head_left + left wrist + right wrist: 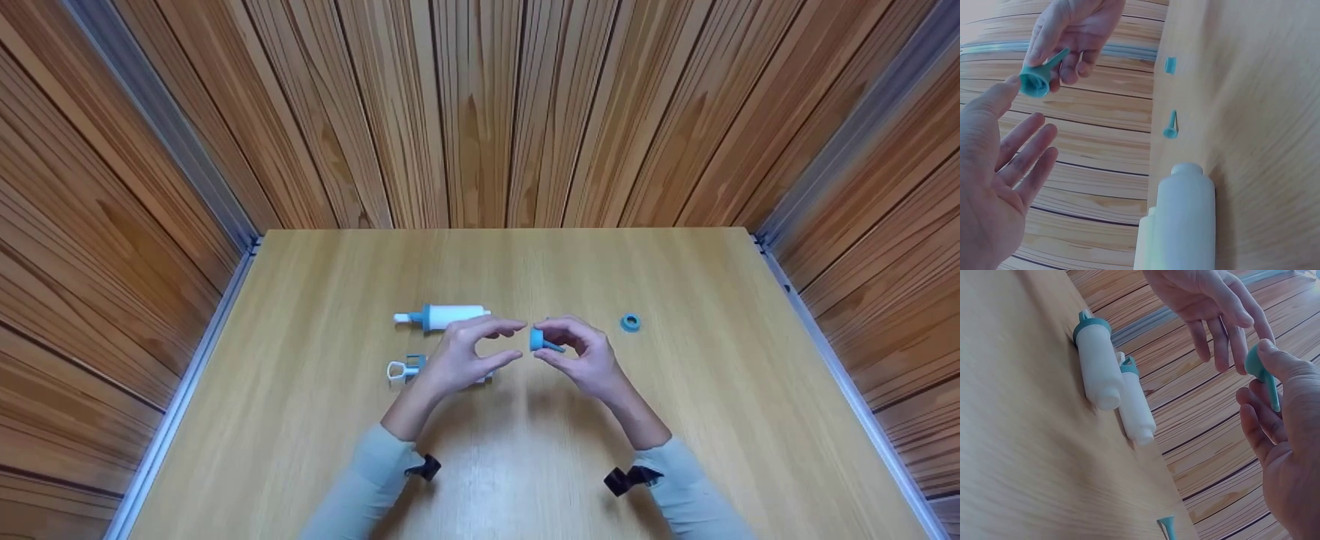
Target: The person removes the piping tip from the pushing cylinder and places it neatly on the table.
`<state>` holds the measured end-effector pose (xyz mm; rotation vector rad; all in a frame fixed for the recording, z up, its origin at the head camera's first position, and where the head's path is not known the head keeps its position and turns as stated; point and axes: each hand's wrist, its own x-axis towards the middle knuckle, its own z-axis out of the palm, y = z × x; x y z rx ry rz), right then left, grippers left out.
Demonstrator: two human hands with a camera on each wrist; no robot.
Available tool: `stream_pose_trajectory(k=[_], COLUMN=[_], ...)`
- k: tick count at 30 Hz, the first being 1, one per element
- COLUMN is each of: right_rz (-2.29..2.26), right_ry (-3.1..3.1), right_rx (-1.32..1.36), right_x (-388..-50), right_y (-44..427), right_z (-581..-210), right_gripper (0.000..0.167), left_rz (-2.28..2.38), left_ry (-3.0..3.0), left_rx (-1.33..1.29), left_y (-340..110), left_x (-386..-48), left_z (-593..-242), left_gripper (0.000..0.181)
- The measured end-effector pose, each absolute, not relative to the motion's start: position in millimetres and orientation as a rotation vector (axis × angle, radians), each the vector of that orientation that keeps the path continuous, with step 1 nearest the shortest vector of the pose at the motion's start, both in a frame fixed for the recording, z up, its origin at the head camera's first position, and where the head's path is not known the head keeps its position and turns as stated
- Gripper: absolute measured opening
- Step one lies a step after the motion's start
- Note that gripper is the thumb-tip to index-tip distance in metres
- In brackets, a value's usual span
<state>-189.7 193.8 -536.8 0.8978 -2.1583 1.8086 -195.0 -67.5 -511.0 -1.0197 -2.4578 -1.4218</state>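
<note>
My right hand [581,352] pinches a small teal funnel-shaped nozzle cap [537,340] between thumb and fingers. Its wide hollow end faces left, and the thin spout [1273,395] points back toward the right palm. Just left of it, my left hand [472,352] is held with thumb and fingers spread, a small gap from the cap in the head view. Beneath and behind the left hand lie two white bottles with teal collars, on their sides: the far bottle [456,316] shows mostly, while the near bottle [1138,408] is largely covered in the head view.
A teal ring-shaped part [630,322] lies on the wooden table [300,450] at the right. Another teal nozzle cap [1171,130] lies on the table in the left wrist view; the head view does not show it. Wood-plank walls [480,112] enclose the table's back and sides.
</note>
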Motion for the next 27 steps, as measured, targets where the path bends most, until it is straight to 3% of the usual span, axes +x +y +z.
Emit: stream_pose_trajectory(k=[27], right_rz=[1.877], right_ry=[-2.11], right_rx=[0.879], right_x=[-191.9], right_y=[183.3], right_z=[-533.0], right_gripper=[0.045], left_rz=[-1.572], left_ry=[-2.371], left_rx=[-0.967], left_y=[-59.4], left_x=[-196.3], left_z=[-509.0], left_gripper=[0.033])
